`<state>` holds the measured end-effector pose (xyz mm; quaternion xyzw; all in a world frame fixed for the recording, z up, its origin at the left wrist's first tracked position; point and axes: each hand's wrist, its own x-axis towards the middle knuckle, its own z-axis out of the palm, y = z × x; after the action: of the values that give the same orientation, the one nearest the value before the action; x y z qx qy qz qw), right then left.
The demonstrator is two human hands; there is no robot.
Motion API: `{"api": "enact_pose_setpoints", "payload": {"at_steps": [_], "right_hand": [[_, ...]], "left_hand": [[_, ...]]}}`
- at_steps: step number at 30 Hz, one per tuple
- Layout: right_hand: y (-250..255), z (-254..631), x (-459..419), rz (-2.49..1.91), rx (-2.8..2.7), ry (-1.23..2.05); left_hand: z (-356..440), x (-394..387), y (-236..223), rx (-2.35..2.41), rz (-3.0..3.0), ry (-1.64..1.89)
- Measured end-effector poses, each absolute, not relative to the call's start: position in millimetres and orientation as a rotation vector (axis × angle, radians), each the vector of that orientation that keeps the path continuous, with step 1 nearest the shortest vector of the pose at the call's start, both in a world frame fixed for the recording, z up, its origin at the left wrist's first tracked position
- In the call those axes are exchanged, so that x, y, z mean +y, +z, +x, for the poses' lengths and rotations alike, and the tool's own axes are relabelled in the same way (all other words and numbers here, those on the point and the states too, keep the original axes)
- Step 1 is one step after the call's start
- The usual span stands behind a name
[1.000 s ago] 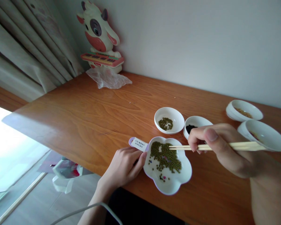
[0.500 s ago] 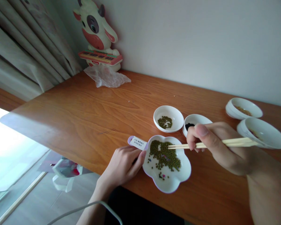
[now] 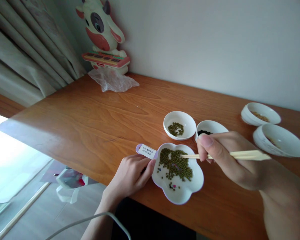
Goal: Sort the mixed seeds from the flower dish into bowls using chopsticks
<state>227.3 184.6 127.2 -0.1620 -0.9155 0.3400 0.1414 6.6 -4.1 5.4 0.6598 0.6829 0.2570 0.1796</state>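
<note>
A white flower-shaped dish (image 3: 187,193) near the table's front edge holds a heap of green mung beans (image 3: 175,164) with a few coloured bits. My left hand (image 3: 130,175) rests against the dish's left rim, beside its labelled handle tab (image 3: 146,151). My right hand (image 3: 227,156) grips a pair of wooden chopsticks (image 3: 242,155), whose tips reach into the bean heap. Behind the dish stand a small white bowl (image 3: 179,118) with some green beans and another small bowl (image 3: 212,126) with black grains, partly hidden by my right hand.
Two more white bowls (image 3: 260,113) (image 3: 280,140) sit at the right. A cow-shaped toy (image 3: 101,36) and a crumpled plastic bag (image 3: 112,80) stand at the far left corner by the curtain (image 3: 27,50). The wooden table (image 3: 85,120) edge runs along the left and front.
My right hand and the chopsticks have dipped slightly, with the tips now lower in the beans. The view has shifted a little. My left hand stays at the dish.
</note>
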Motion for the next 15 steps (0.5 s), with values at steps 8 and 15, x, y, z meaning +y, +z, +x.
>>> {"api": "enact_pose_setpoints", "payload": {"at_steps": [8,15], "right_hand": [[130,223,184,-0.479,-2.69,1.017],[127,225,196,-0.532,-2.686,1.058]], "left_hand": [[5,-5,5,1.906,1.864,0.712],[5,-6,4,1.901,1.867,0.716]]}}
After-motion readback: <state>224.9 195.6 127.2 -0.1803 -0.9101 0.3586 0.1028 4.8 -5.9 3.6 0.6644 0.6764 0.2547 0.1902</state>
